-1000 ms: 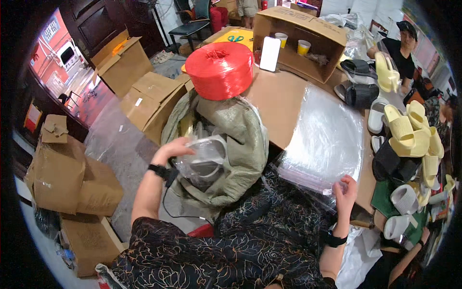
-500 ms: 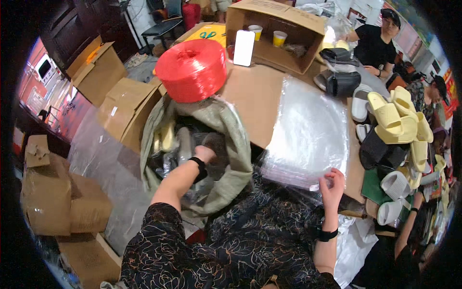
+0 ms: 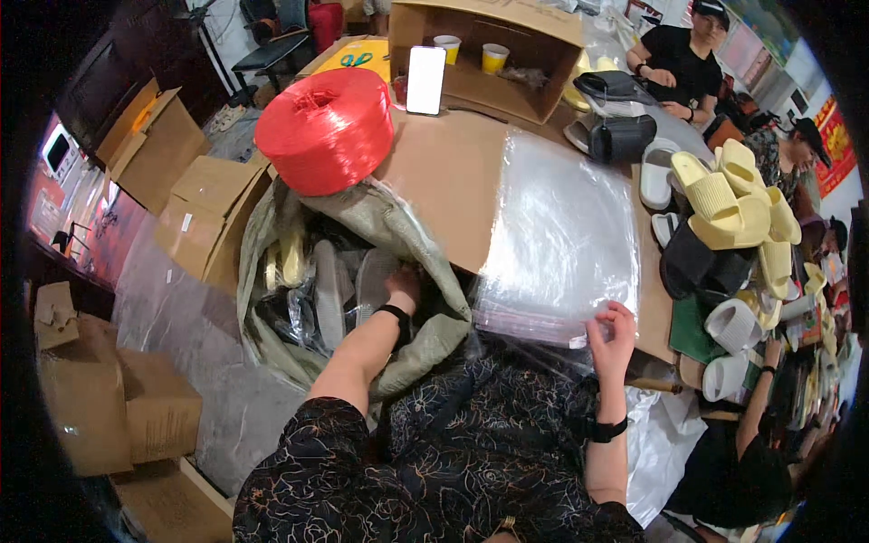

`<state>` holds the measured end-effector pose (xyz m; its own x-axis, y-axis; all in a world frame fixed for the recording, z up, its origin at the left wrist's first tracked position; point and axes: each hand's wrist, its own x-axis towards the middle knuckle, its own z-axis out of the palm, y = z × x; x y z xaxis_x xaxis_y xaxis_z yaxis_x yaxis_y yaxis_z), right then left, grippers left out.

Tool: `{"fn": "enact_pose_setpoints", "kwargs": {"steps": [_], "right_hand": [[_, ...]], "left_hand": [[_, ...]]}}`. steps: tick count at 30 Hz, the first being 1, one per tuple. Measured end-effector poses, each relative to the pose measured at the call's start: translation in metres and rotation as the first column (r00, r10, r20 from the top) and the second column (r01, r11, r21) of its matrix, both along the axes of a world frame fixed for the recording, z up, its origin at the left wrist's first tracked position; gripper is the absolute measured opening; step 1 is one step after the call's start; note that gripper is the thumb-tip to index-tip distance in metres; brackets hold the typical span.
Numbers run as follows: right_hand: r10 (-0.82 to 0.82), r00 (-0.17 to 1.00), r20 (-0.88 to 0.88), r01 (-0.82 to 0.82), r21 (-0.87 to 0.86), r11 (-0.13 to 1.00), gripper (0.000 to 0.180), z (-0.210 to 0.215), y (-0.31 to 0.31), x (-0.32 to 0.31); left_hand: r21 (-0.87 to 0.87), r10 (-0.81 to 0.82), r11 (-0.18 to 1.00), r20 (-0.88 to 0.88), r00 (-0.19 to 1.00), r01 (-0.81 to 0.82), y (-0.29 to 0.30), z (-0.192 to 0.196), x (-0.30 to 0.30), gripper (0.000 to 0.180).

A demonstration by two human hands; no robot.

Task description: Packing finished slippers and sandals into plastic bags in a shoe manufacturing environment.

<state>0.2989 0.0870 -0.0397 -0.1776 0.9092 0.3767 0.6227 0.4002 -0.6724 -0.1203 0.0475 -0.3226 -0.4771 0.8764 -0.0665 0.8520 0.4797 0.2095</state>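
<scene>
My left hand (image 3: 405, 288) is down inside a woven sack (image 3: 437, 348), beside the right-hand one of two grey slippers (image 3: 372, 282). Its fingers are mostly hidden, so their grip cannot be made out. Yellow slippers (image 3: 291, 261) and clear plastic wrapping lie at the left inside the sack. On the table, a stack of clear plastic bags (image 3: 566, 235) lies flat. At its near right corner is my right hand (image 3: 613, 335), thumb and fingertips curled together on the edge of a plastic bag.
A big red roll of plastic twine (image 3: 324, 131) sits at the sack's far rim. Behind stand a lit phone (image 3: 425, 81) and an open carton (image 3: 561, 81) with cups. Yellow slippers (image 3: 738, 213) pile up at right, near co-workers (image 3: 683, 68). Cardboard boxes (image 3: 163, 407) stand at left.
My left hand has shifted right in the sack, and the grey slippers there now show more plainly. My right hand stays at the bags' corner. The whole view has shifted slightly.
</scene>
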Motion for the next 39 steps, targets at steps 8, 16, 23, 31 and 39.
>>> {"fn": "enact_pose_setpoints", "kwargs": {"steps": [8, 16, 23, 31, 39], "right_hand": [[0.123, 0.992, -0.031, -0.122, 0.045, 0.992, 0.02, 0.003, 0.0, -0.014], [0.099, 0.994, -0.051, -0.098, 0.03, 0.995, 0.02, 0.001, 0.002, 0.008], [0.208, 0.953, -0.219, -0.22, -0.031, 0.975, 0.028, 0.012, 0.0, 0.004], [-0.063, 0.865, -0.498, 0.218, 0.259, 0.941, 0.022, 0.061, 0.017, 0.078], [-0.881, 0.459, 0.115, 0.736, 0.506, 0.45, 0.071, 0.054, 0.082, 0.323]], "left_hand": [[-0.377, 0.08, 0.925, 0.102, 0.992, -0.036, -0.1, 0.076, -0.066, 0.059], [0.048, 0.093, 0.994, 0.035, 0.995, -0.094, -0.12, 0.274, 0.013, 0.086], [0.093, 0.067, 0.994, -0.1, 0.993, -0.058, -0.141, 0.386, 0.056, 0.032], [0.524, -0.681, 0.621, -0.01, 0.733, 0.584, -0.07, 0.398, 0.158, 0.039], [0.477, -0.712, 0.653, 0.122, 0.691, 0.589, -0.026, 0.332, 0.173, 0.048]]}}
